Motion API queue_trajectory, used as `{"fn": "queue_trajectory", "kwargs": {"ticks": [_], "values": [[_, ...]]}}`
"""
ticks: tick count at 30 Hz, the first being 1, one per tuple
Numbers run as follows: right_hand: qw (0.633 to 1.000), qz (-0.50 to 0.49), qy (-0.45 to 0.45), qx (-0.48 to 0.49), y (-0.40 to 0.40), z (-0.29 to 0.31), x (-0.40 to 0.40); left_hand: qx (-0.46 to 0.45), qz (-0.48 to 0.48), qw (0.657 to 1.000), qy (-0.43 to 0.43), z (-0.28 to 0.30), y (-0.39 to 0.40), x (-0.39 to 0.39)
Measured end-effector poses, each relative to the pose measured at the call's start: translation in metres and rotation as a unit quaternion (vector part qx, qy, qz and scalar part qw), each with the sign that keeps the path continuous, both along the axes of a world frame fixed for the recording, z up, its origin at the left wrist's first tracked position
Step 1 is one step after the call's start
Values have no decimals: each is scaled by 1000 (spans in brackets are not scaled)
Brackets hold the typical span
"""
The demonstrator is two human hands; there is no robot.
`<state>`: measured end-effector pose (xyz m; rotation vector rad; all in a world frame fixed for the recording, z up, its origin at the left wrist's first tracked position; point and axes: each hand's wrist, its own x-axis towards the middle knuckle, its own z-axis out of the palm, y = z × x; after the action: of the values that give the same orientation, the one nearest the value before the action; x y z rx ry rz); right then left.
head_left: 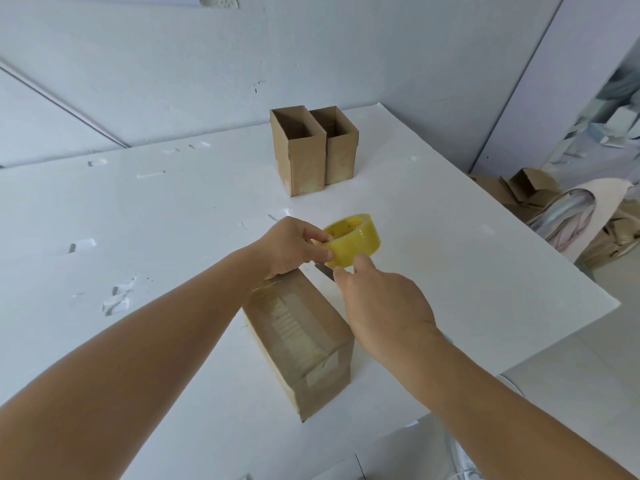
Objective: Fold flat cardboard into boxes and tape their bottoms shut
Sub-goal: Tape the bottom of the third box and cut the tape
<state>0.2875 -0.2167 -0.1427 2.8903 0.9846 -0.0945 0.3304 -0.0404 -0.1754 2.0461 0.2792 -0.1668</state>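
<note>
Right now I see my left hand [294, 245] gripping the yellow-cored roll of clear packing tape [353, 239], its fingers curled over the roll's near rim and its thumb pressed against the outer band on the side facing me. The roll is lifted off the surface, tilted, just beyond the far end of the brown cardboard box lying bottom-up on the table [299, 337]. My right hand [384, 303] comes in from the right with its fingers loosely bent and fairly narrow; one fingertip touches the lower edge of the roll, but I cannot tell whether it pinches a loose tape end. That hand sits over the box's far right corner, while the heel of the left hand rests at the box's far left edge. A strip of clear tape [294, 323] runs along the box's upward-facing seam and folds down over its near end. Farther back on the white foam-board tabletop [138, 237], two upright open-topped brown cardboard boxes [313, 148] stand touching side by side, well apart from my hands. Off the table's right edge lies a heap of cardboard pieces [519, 192] on the floor.
</note>
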Motion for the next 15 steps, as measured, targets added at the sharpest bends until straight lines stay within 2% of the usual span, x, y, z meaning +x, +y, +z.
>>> {"fn": "queue_trajectory", "kwargs": {"ticks": [4, 6, 9, 15], "values": [[999, 27, -18, -11, -2, 0, 18, 7, 12, 1000, -4, 1, 1, 1], [997, 56, -22, -46, -6, -6, 21, -20, 13, 1000, -7, 4, -2, 1], [994, 50, 45, -86, -23, -37, 25, -89, 22, 995, -38, 7, -5, 0], [993, -37, 115, 11, -38, -98, 40, -85, 39, 995, -35, 6, -2, -2]]}}
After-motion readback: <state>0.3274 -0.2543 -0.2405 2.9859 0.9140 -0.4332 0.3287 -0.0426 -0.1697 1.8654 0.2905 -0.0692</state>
